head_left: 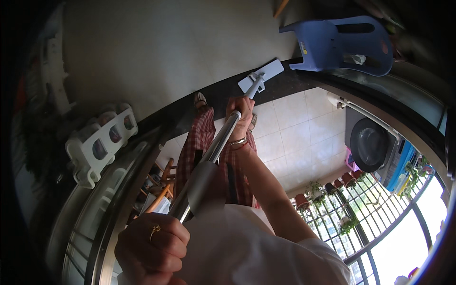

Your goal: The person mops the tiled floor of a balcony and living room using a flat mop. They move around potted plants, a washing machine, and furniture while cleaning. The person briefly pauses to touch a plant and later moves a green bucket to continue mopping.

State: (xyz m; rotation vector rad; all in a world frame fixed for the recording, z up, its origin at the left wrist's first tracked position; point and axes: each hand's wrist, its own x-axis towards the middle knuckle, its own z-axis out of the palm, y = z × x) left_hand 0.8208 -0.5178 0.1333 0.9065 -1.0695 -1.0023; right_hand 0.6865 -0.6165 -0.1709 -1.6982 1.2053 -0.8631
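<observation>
A flat mop slants up and away from me, its silver pole point(222, 137) crossing in front of my body. Near the pole's upper end, my left hand point(152, 247), with a gold ring on one finger, is wrapped around it. Further down, my right hand point(241, 113) grips the pole, a silver bracelet on its wrist. The white rectangular mop head point(261, 76) lies on a dark threshold strip point(218, 102) in the floor. A grey, blurred piece point(206, 185) sits around or beside the pole between my hands.
A blue plastic chair point(320, 45) stands just right of the mop head. On the left is a white slotted rack point(102, 147). Behind me are a front-loading washing machine point(369, 145), potted plants point(316, 192) along a barred window, and a wooden chair point(164, 192). Sliding door frames flank the threshold.
</observation>
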